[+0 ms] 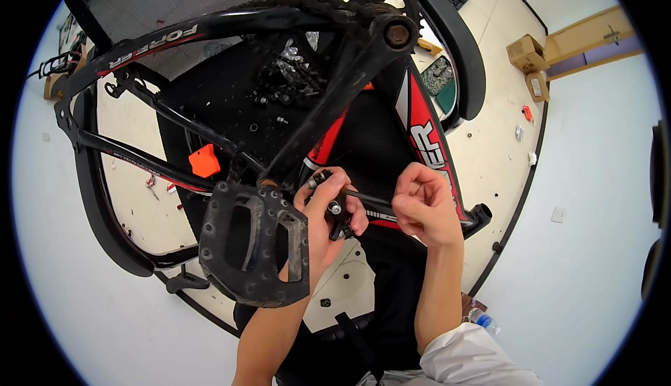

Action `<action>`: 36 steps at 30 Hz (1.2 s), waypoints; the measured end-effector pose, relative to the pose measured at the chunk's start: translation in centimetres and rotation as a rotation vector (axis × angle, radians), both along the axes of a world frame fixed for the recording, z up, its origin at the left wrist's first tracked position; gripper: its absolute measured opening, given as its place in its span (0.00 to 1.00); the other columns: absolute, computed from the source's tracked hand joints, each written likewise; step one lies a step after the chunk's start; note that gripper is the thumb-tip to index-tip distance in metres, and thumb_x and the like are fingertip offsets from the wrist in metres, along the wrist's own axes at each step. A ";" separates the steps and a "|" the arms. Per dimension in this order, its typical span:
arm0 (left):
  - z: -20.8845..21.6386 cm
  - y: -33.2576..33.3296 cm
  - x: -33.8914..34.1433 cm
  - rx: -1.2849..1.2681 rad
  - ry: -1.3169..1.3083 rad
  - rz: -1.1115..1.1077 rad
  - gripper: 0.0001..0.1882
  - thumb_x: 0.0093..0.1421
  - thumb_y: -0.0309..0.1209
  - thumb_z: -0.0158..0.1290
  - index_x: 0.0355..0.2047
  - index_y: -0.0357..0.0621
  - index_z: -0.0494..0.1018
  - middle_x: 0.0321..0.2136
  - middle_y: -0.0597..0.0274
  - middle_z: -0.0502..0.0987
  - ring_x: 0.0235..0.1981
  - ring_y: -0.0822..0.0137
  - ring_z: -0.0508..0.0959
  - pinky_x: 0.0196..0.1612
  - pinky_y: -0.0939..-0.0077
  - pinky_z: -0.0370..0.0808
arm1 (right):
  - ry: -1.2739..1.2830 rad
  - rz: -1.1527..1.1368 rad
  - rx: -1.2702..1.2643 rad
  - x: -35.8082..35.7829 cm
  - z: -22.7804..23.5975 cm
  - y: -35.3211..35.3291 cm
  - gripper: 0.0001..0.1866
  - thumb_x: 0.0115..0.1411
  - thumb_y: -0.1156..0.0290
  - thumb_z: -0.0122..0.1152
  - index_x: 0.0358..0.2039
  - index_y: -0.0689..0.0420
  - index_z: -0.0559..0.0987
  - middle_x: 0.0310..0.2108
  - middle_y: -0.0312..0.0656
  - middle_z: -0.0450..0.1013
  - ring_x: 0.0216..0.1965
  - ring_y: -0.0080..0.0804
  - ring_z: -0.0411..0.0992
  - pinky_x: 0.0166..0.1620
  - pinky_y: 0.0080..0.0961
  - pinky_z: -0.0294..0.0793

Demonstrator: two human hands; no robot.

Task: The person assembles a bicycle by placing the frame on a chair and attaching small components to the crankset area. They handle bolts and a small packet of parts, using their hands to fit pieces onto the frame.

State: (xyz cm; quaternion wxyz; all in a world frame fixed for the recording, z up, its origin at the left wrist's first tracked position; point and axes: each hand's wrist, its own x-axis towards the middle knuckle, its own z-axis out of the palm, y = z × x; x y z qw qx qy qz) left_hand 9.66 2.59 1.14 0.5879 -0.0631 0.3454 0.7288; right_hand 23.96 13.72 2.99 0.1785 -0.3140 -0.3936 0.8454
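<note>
My left hand point(323, 222) is wrapped round a small black bike part with a silver bolt head, which looks like a brake caliper point(337, 213). To its right, my right hand point(428, 204) is closed in a pinch on a thin dark rod point(370, 197) that looks like a hex key. The rod reaches toward the caliper; whether its tip sits in a bolt cannot be made out. Both hands are in front of a black and red bicycle frame point(428, 134). A black pedal point(255, 246) on its crank arm point(321, 92) hangs close by my left wrist.
The frame rests on a black mesh office chair point(231, 99) with armrests point(458, 44). Small bolts and washers point(282, 120) and an orange piece point(204, 161) lie on the seat. Cardboard boxes point(528, 54) stand far right; a plastic bottle point(484, 319) lies near my right sleeve.
</note>
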 end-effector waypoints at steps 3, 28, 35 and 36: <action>0.0 0.2 0.6 0.172 -0.238 0.072 0.12 0.69 0.41 0.42 0.35 0.47 0.65 0.20 0.62 0.67 0.17 0.68 0.68 0.23 0.72 0.65 | 0.250 -0.206 -0.055 -1.3 -0.2 -1.5 0.10 0.62 0.72 0.59 0.30 0.59 0.66 0.21 0.36 0.63 0.15 0.13 0.55 0.12 0.10 0.49; -0.1 -0.5 2.7 0.021 -0.130 -0.286 0.09 0.66 0.32 0.51 0.33 0.38 0.70 0.20 0.61 0.70 0.17 0.70 0.70 0.22 0.75 0.67 | 0.401 -0.325 -0.300 -1.7 0.3 0.0 0.27 0.72 0.55 0.30 0.14 0.48 0.54 0.07 0.28 0.48 0.08 0.21 0.49 0.12 0.25 0.62; -1.5 -0.6 3.0 -0.102 0.311 -0.583 0.04 0.62 0.25 0.52 0.31 0.37 0.72 0.17 0.64 0.70 0.15 0.75 0.69 0.19 0.80 0.64 | -0.041 -0.177 -0.083 -2.5 0.3 -0.5 0.19 0.69 0.60 0.47 0.22 0.55 0.63 0.08 0.31 0.50 0.06 0.18 0.46 0.08 0.19 0.50; -1.4 -0.4 3.0 -0.121 0.347 -0.561 0.05 0.61 0.26 0.53 0.30 0.37 0.72 0.16 0.66 0.70 0.14 0.76 0.68 0.18 0.81 0.62 | -0.058 -0.197 -0.014 -2.6 0.2 -0.6 0.18 0.68 0.61 0.48 0.23 0.56 0.64 0.08 0.31 0.50 0.06 0.18 0.47 0.09 0.19 0.50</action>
